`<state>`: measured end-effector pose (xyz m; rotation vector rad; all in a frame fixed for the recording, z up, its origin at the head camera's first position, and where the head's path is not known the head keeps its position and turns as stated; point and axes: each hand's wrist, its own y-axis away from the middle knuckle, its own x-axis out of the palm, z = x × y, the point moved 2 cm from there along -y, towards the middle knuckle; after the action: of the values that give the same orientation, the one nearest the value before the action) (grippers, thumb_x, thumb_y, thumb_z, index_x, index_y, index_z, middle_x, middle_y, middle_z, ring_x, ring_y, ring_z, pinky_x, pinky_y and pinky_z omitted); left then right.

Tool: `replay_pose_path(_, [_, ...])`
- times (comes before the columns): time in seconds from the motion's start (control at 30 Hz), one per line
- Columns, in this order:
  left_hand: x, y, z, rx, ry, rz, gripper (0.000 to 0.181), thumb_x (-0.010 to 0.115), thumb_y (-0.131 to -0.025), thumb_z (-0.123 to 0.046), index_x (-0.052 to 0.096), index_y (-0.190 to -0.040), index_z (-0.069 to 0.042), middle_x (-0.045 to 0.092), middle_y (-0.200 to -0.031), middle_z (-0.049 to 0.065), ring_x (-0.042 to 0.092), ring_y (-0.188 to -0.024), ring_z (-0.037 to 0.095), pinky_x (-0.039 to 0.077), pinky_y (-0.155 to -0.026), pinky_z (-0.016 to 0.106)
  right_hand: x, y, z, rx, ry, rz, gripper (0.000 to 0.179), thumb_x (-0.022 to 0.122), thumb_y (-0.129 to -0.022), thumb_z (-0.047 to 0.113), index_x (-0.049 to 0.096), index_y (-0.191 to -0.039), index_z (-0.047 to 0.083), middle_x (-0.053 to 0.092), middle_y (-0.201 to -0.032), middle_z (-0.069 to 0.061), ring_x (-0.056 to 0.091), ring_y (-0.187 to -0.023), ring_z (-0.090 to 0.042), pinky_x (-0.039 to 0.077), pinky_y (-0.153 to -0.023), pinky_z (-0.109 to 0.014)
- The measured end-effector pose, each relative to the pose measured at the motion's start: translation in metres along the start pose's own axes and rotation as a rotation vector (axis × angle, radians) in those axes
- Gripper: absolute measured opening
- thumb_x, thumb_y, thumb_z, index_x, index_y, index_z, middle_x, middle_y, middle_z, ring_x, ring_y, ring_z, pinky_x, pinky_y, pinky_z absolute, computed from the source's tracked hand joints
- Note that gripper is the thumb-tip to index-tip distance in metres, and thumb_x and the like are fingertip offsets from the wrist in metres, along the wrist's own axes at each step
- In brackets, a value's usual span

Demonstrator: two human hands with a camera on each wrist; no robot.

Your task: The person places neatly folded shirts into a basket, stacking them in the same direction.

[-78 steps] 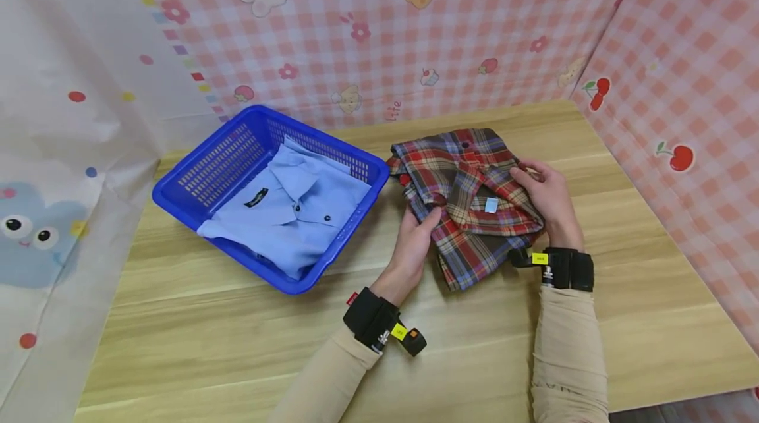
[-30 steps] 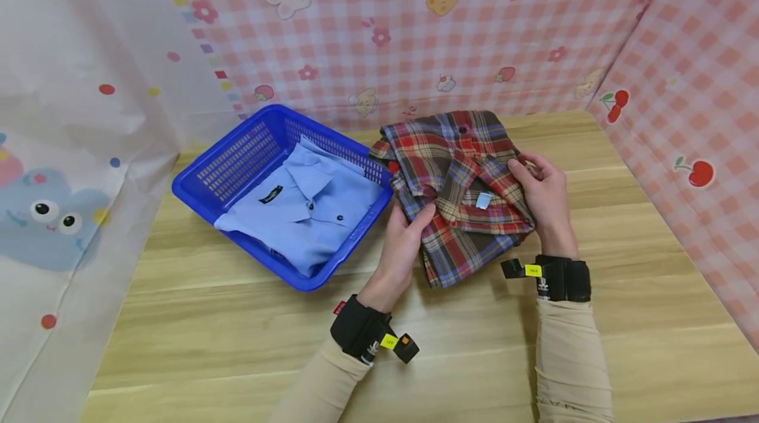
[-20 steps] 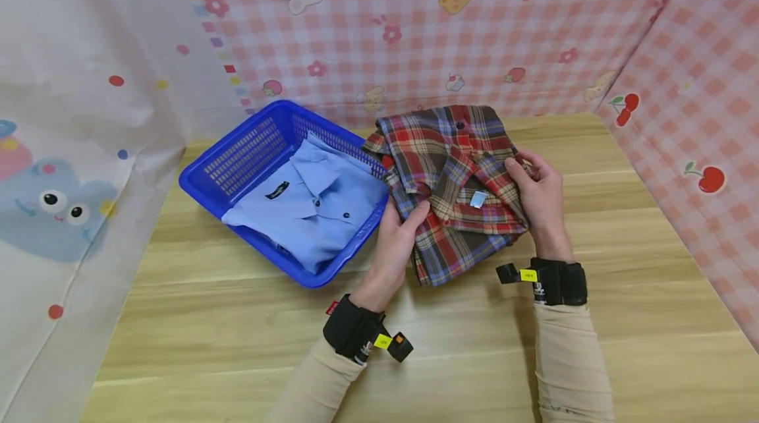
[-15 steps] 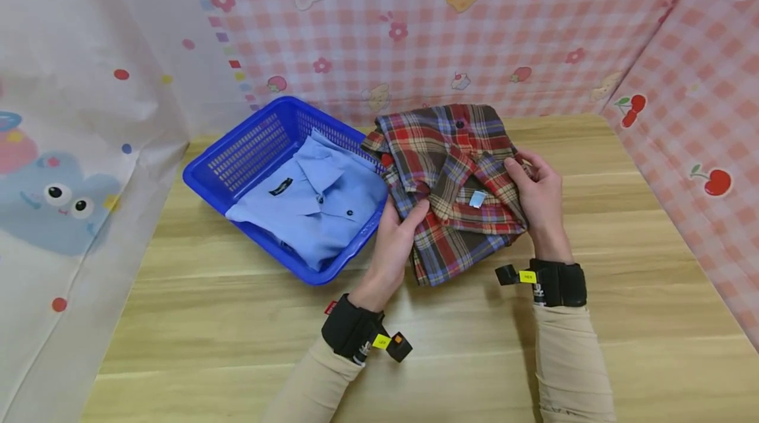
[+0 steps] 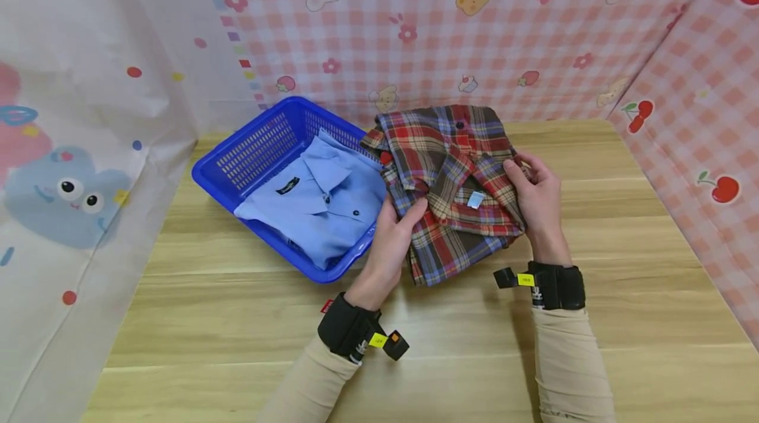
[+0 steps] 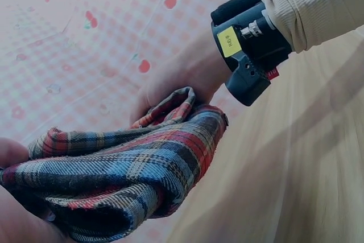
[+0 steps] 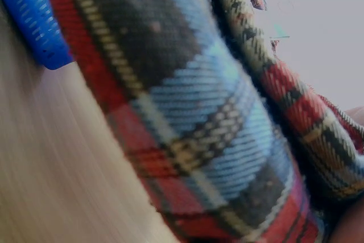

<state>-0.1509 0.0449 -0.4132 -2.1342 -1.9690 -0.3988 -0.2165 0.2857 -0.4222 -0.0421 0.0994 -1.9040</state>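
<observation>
A folded plaid shirt (image 5: 441, 166) in red, brown, blue and cream is held between both hands, raised over the table. My left hand (image 5: 388, 242) grips its left edge, thumb on top and the other fingers hidden beneath. On the opposite edge, my right hand (image 5: 538, 202) pinches the cloth between thumb and fingers. A small pale blue label (image 5: 476, 199) shows at the collar. In the left wrist view the plaid shirt (image 6: 142, 163) shows its layered folds from the side. The right wrist view is mostly filled by the plaid shirt (image 7: 193, 112).
Left of the hands, a blue plastic basket (image 5: 249, 153) holds a folded light blue shirt (image 5: 332, 205) with a dark collar label. The plaid shirt overlaps the basket's right rim in the head view. Beneath lies a wooden table (image 5: 237, 331), with patterned cloth walls (image 5: 367, 8) behind and at the sides.
Both hands have lifted the plaid shirt and shifted it leftward, closer to the basket. Its lean and folds look much the same. The head view has also turned slightly left.
</observation>
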Motion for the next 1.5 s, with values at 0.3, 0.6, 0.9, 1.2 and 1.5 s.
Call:
replay_pose_path(0.3, [-0.007,-0.001,-0.008,0.006,0.010,-0.016,0.053,0.061,-0.102,-0.017,0.041,-0.151,-0.008,0.052,-0.149,0.009,0.050,-0.135,0.022,0.037,-0.118,0.038,0.013,-0.002,0.006,-0.011,0.019,0.022,0.026,0.074,-0.096,0.023,0.073,-0.120,0.013,0.067,-0.077,0.011,0.058,-0.066,-0.004,0.047,-0.058,-0.017])
replay_pose_path(0.6, [-0.014,0.000,-0.011,0.025,0.006,0.011,0.060,0.059,-0.104,-0.017,0.032,-0.157,-0.010,0.044,-0.157,0.007,0.043,-0.144,0.021,0.034,-0.121,0.037,0.021,-0.001,0.006,-0.021,-0.002,0.041,0.026,0.074,-0.097,0.022,0.073,-0.121,0.013,0.067,-0.077,0.010,0.058,-0.066,-0.005,0.047,-0.057,-0.016])
replay_pose_path(0.9, [-0.023,0.002,-0.017,0.022,0.011,-0.017,0.056,0.060,-0.104,-0.017,0.036,-0.154,-0.009,0.048,-0.153,0.009,0.048,-0.139,0.022,0.037,-0.119,0.038,0.033,-0.001,0.009,-0.041,0.047,0.061,0.031,0.073,-0.098,0.024,0.072,-0.125,0.010,0.065,-0.077,0.011,0.057,-0.067,-0.004,0.045,-0.058,-0.017])
replay_pose_path(1.2, [-0.032,0.005,-0.023,0.038,0.024,-0.027,0.061,0.059,-0.104,-0.015,0.031,-0.158,-0.011,0.045,-0.156,0.007,0.044,-0.143,0.021,0.033,-0.121,0.038,0.045,-0.001,0.013,-0.062,0.100,0.092,0.038,0.071,-0.099,0.027,0.068,-0.130,0.005,0.065,-0.078,0.014,0.058,-0.068,-0.003,0.048,-0.060,-0.017])
replay_pose_path(1.5, [-0.043,0.006,-0.028,0.026,0.027,-0.044,0.059,0.058,-0.104,-0.016,0.033,-0.156,-0.011,0.047,-0.152,0.010,0.048,-0.138,0.024,0.036,-0.119,0.039,0.058,-0.001,0.020,-0.108,0.144,0.122,0.042,0.070,-0.100,0.026,0.066,-0.133,0.000,0.061,-0.075,0.015,0.055,-0.068,-0.003,0.045,-0.060,-0.017])
